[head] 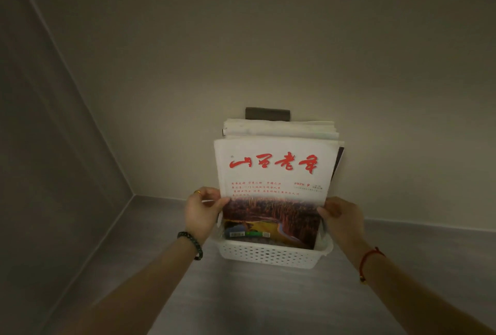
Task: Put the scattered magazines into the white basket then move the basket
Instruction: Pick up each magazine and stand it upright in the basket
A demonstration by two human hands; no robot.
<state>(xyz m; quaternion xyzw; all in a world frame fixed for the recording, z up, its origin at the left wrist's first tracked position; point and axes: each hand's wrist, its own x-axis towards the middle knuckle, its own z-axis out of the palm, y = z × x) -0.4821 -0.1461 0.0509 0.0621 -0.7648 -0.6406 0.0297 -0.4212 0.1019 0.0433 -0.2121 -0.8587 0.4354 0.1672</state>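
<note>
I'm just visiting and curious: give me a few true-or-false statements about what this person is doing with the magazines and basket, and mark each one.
1. The magazines stand upright in the white basket. True.
2. Only one hand touches the front magazine. False: the left hand and right hand each hold a side edge.
3. The basket sits on a grey surface near a wall. True.
4. The front cover has blue lettering. False: the large lettering is red.
5. The left wrist wears a red string. False: it wears a dark bead bracelet; the red string is on the right.

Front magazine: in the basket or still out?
In. The front magazine stands upright, its bottom edge below the white basket rim, both hands gripping its sides.
</note>
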